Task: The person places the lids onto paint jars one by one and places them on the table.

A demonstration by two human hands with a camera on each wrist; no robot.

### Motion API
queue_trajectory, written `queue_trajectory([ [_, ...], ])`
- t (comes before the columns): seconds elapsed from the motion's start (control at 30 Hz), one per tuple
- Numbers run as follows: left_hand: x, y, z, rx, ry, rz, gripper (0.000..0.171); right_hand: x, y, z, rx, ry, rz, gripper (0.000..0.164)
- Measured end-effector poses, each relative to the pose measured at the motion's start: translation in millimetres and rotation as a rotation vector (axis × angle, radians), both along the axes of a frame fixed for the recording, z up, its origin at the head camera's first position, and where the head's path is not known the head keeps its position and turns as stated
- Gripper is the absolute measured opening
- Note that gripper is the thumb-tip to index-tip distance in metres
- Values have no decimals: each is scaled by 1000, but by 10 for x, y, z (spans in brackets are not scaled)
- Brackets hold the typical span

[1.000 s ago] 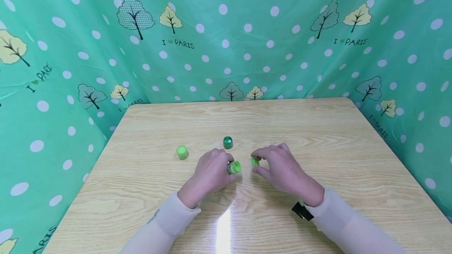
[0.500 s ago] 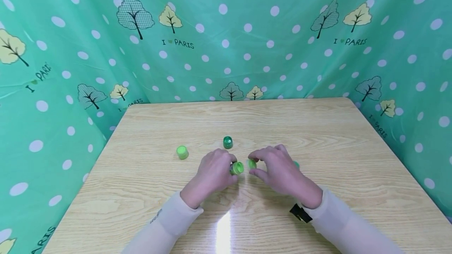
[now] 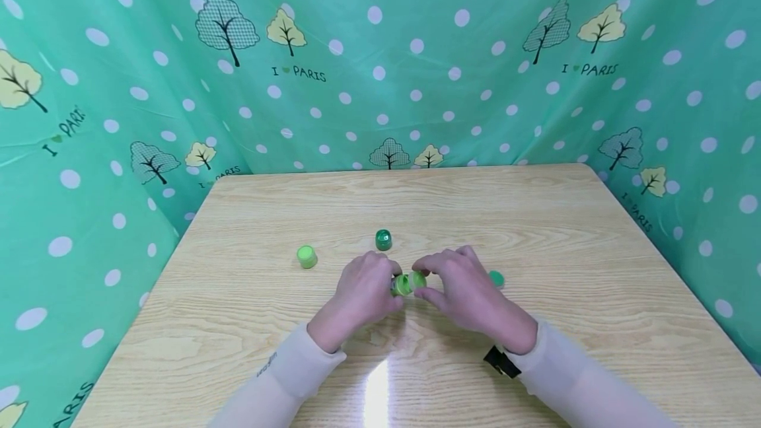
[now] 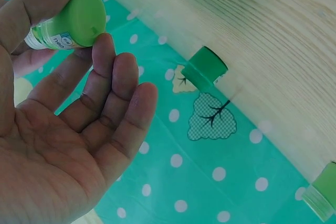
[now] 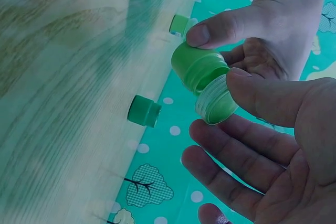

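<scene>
My left hand (image 3: 366, 288) grips a small light green jar (image 3: 403, 285) with a printed label, tipped so its open mouth faces right. Between thumb and fingers, my right hand (image 3: 464, 289) pinches a light green lid (image 3: 419, 280) with a pale ridged rim. In the right wrist view the lid (image 5: 214, 103) sits tilted right at the mouth of the jar (image 5: 191, 66), its hollow side partly showing. The left wrist view shows the labelled side of the jar (image 4: 79, 22) held by thumb and fingertips, the other fingers loosely spread.
A dark green jar (image 3: 383, 240) stands on the wooden table (image 3: 285, 210) beyond my left hand. Farther left is another light green jar (image 3: 306, 256). A flat teal disc (image 3: 496, 279) lies just right of my right hand. A dotted green cloth (image 3: 416, 111) hangs behind.
My hands have come together: the left has carried the jar slightly right and the right has brought the lid leftward to its mouth. The teal disc has come out from behind my right hand.
</scene>
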State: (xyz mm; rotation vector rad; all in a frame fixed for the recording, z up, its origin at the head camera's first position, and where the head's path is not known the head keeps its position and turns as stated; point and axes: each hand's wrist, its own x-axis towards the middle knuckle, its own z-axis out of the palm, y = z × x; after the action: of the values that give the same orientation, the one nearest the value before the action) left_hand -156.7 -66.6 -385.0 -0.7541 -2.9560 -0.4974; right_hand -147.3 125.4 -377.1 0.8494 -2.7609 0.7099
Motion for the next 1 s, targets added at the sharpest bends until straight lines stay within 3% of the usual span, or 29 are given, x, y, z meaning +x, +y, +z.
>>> queue_trajectory([
  [1.0, 16, 33, -47, 13, -5, -3, 21, 21, -60, -98, -18, -17, 27, 36],
])
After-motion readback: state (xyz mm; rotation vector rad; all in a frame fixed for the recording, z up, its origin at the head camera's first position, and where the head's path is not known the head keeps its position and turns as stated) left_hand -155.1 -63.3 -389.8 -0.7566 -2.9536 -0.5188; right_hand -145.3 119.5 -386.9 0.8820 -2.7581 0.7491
